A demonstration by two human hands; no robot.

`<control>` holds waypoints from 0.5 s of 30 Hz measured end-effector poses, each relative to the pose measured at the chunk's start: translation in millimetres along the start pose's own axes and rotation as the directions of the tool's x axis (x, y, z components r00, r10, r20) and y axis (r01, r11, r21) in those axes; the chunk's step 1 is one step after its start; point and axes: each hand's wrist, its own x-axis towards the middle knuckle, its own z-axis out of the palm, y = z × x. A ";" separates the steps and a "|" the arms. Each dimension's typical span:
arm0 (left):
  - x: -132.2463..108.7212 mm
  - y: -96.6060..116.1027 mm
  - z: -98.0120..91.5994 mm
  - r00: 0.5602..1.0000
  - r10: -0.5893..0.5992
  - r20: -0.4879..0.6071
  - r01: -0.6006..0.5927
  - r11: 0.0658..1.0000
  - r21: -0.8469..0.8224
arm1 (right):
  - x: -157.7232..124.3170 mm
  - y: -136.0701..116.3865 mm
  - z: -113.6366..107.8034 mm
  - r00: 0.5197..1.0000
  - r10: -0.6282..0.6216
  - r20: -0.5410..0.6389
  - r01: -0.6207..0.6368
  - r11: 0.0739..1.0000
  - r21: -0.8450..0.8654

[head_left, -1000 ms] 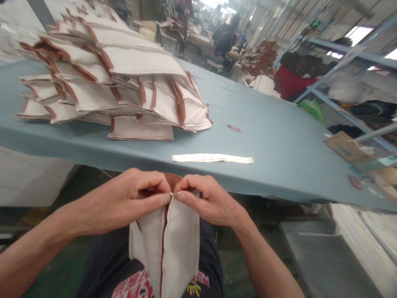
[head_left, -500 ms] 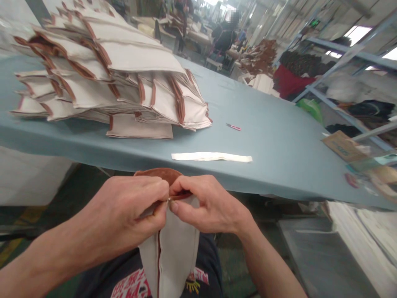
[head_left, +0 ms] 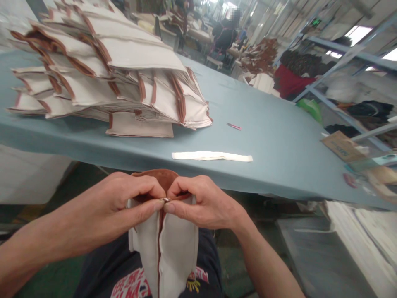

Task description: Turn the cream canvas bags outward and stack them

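Note:
Over my lap hangs a cream fabric piece with a brown lining and a brown seam running down its middle. My left hand pinches its upper edge left of the seam, thumb in front. Just beside it, my right hand pinches the same edge on the right side. The two thumbs nearly meet at the top of the seam, where a small pale bit of the edge shows between them. Behind the fingers the brown lining curves up as an open rim.
A tall pile of cream pieces with brown edges covers the left of the blue table. A white strip and a small pink-handled thread snipper lie on it. Shelving stands at right; a person sits far back.
My left hand has shifted slightly and its thumb now lies straighter along the edge. More of the fabric's left side and the brown lining shows. My right hand stays nearly in place.

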 end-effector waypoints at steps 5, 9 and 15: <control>0.3 5.0 1.8 0.997 0.039 -0.060 -0.035 0.996 0.077 | 0.6 -5.8 5.9 0.997 -0.029 -0.072 0.020 0.992 -0.125; -2.0 5.0 10.7 0.984 0.109 -0.140 -0.083 0.980 0.181 | 0.7 -8.6 10.5 0.994 -0.029 -0.109 0.010 0.986 -0.167; -11.3 0.7 21.6 0.957 0.251 -0.148 -0.190 0.922 0.337 | 1.4 -8.5 11.6 0.991 0.009 -0.131 -0.020 0.997 -0.080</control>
